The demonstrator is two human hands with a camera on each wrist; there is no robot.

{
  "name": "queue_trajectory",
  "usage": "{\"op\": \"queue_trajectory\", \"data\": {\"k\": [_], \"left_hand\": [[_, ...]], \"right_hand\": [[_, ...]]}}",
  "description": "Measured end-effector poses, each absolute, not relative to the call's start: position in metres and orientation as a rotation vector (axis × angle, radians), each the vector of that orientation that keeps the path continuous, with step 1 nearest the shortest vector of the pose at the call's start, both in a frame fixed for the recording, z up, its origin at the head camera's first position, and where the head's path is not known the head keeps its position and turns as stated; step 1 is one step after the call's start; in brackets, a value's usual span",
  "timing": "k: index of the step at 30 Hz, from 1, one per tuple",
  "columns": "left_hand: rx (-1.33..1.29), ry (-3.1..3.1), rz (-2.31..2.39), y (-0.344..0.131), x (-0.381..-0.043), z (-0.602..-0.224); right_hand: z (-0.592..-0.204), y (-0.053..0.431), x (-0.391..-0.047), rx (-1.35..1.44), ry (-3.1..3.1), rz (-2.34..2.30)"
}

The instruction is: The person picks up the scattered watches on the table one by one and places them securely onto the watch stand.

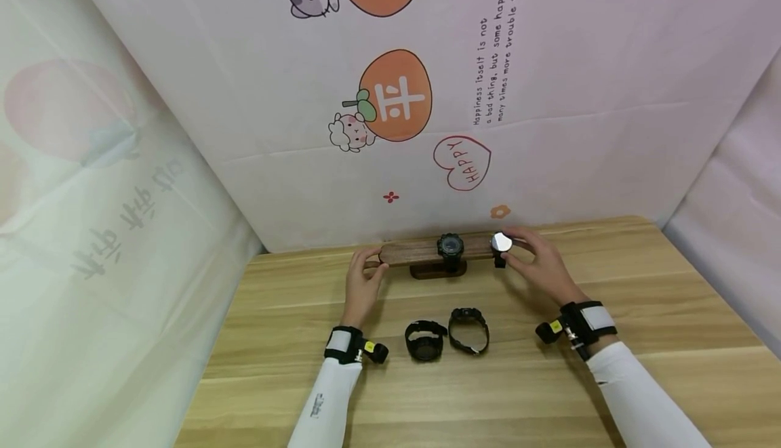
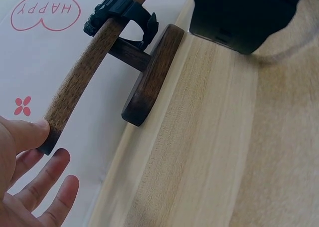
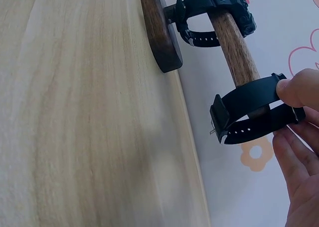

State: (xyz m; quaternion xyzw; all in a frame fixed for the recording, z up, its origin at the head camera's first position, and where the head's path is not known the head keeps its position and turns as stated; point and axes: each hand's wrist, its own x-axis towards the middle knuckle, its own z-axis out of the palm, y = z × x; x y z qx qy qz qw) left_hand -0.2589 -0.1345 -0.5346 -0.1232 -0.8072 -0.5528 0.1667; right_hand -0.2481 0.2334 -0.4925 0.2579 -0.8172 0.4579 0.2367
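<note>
A dark wooden watch stand (image 1: 410,253), with a crossbar over a small base, stands at the table's back edge. My left hand (image 1: 362,289) pinches the bar's left end; in the left wrist view the thumb (image 2: 31,133) lies against the wood. Around the middle of the bar hangs a chunky black digital watch (image 1: 450,245). Toward the right end, a black-strapped watch (image 1: 502,242) with a shiny round face encircles the bar. My right hand (image 1: 545,270) grips this watch, its thumb (image 3: 298,89) on the band in the right wrist view.
Two more black watches, one with its face toward me (image 1: 425,348) and one lying on its side (image 1: 467,313), rest on the wooden table (image 1: 293,380) between my forearms. A printed white cloth (image 1: 287,116) hangs right behind the stand.
</note>
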Motion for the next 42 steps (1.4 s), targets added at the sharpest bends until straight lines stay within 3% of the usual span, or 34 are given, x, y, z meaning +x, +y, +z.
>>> {"op": "queue_trajectory", "data": {"k": [17, 42], "left_hand": [[-0.381, -2.211, -1.595, -0.128, -0.25, -0.524], [-0.352, -2.283, -1.576, -0.134, -0.258, -0.535]], "right_hand": [[-0.526, 0.242, -0.272, 0.684, -2.292, 1.306], [-0.527, 0.243, -0.274, 0.643, -2.415, 1.317]]}}
